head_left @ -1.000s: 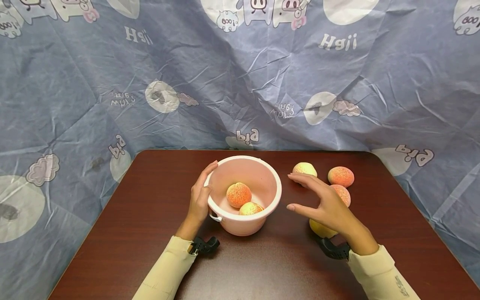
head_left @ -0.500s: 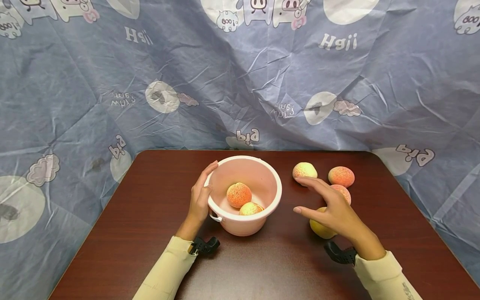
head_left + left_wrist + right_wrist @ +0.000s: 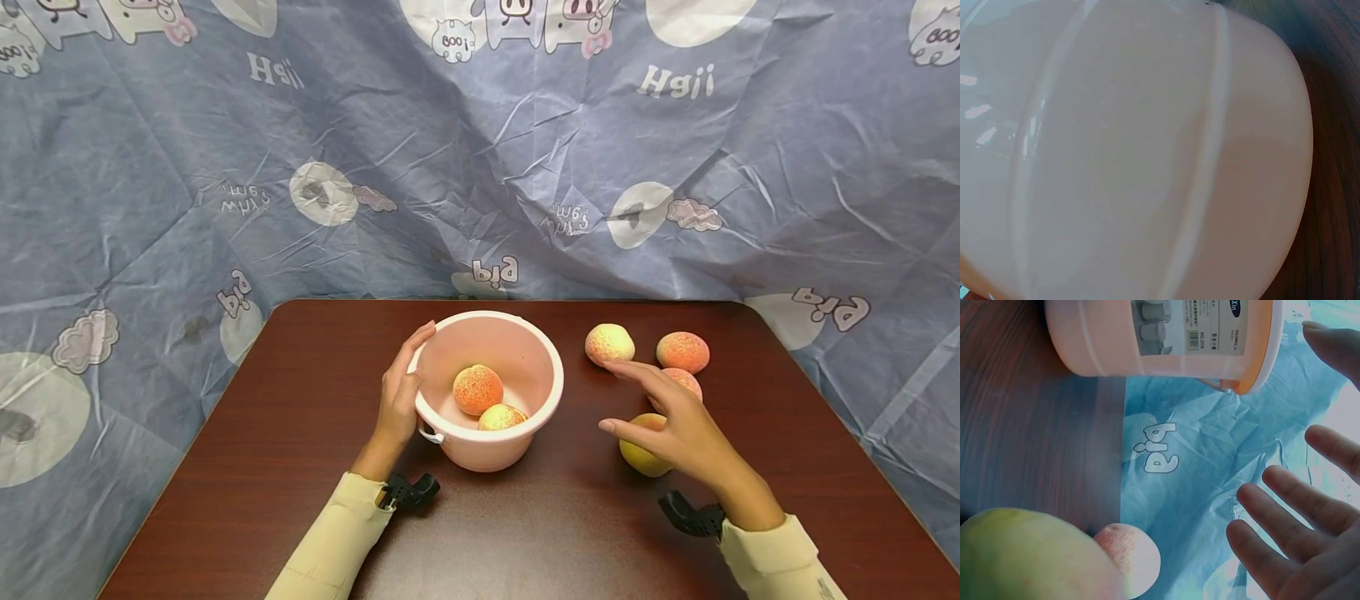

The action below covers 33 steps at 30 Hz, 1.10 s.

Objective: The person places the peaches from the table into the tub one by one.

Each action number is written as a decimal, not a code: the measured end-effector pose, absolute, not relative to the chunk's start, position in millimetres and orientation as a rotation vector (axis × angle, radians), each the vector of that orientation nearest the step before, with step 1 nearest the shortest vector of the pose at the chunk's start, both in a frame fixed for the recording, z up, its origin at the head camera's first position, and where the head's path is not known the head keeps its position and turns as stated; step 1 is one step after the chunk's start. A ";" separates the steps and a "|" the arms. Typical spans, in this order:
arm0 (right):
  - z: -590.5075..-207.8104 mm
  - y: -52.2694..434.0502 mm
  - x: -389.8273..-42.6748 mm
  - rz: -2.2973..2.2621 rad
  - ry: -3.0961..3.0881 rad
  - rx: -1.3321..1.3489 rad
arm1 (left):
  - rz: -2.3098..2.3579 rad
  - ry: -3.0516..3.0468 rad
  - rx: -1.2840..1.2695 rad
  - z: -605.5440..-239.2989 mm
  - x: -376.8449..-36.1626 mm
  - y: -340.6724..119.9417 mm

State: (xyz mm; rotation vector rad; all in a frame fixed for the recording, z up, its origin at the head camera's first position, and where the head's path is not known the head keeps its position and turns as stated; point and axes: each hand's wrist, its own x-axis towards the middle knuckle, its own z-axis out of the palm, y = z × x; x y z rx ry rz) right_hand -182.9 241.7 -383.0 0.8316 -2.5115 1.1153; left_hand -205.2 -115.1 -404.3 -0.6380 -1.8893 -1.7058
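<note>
A pink bucket (image 3: 525, 350) stands on the dark wooden table (image 3: 300, 467) with two peaches (image 3: 477, 389) inside it. My left hand (image 3: 399, 392) rests on the bucket's left rim, fingers curved along it. The bucket's wall (image 3: 1147, 156) fills the left wrist view. My right hand (image 3: 667, 417) hovers with spread fingers over a yellow-green mango (image 3: 642, 454) to the right of the bucket, holding nothing. In the right wrist view the fingers (image 3: 1285, 506) are spread, with the mango (image 3: 1029, 556) below and the bucket (image 3: 1166, 337) above.
Three peaches lie at the table's right rear: a pale one (image 3: 609, 343), a red one (image 3: 682, 352) and one (image 3: 684, 381) partly behind my right hand. A blue printed cloth (image 3: 480, 150) hangs behind and around the table.
My right hand has drawn back to the right and down, away from the bucket, and now hangs over the mango. The left hand and the bucket have not moved.
</note>
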 end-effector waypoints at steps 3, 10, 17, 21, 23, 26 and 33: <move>-385.5 244.5 -181.1 1.104 -2.511 0.814 | -1.700 -1.888 -0.640 -403.3 -204.8 -114.8; -392.1 251.1 -176.3 1.067 -2.522 0.746 | -1.713 -1.871 -0.647 -409.2 -208.8 -116.2; -377.8 244.5 -163.8 1.074 -2.528 0.696 | -1.695 -1.862 -0.642 -437.5 -229.3 -121.3; -368.8 239.9 -156.5 1.068 -2.515 0.689 | -1.694 -1.865 -0.640 -439.0 -230.1 -121.4; -368.8 239.9 -155.3 1.067 -2.512 0.686 | -1.698 -1.868 -0.638 -437.4 -228.8 -121.1; -369.4 240.5 -154.0 1.067 -2.506 0.683 | -1.708 -1.874 -0.633 -430.2 -223.6 -120.1; -385.7 253.0 -159.2 1.092 -2.499 0.671 | -1.722 -1.891 -0.624 -408.8 -208.5 -115.7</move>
